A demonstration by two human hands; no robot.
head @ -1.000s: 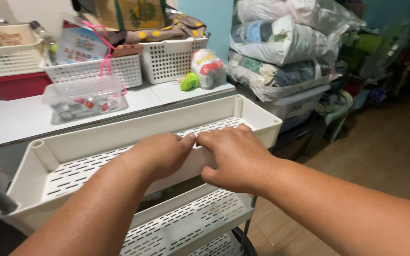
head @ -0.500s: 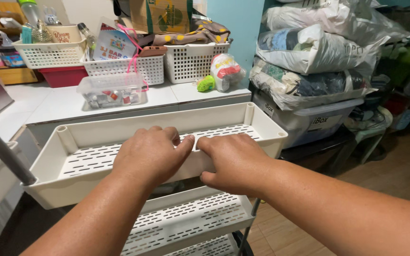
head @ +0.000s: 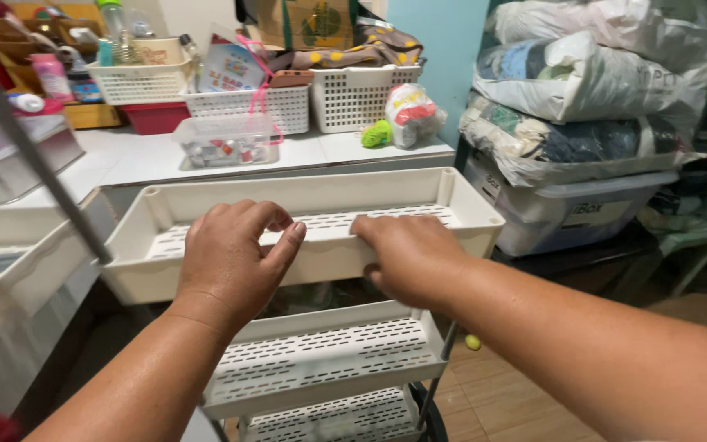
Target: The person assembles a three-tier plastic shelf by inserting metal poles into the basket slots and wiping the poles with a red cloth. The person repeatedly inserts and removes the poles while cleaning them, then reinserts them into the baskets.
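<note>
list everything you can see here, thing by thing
top cart tray: 1, cream, slotted floor, nothing in it, held at its near rim
lower cart trays: 2, cream, slotted, under the top one
white baskets: 3, lattice-sided, back of the white counter
clear lidded box: 1, small items inside, on the counter
red tub: 1, under the left basket
green toy: 1, counter's right end
bagged bundles: several, clear plastic, stacked at right on a storage bin
left hand: on the tray's near rim
right hand: gripping the same rim
</note>
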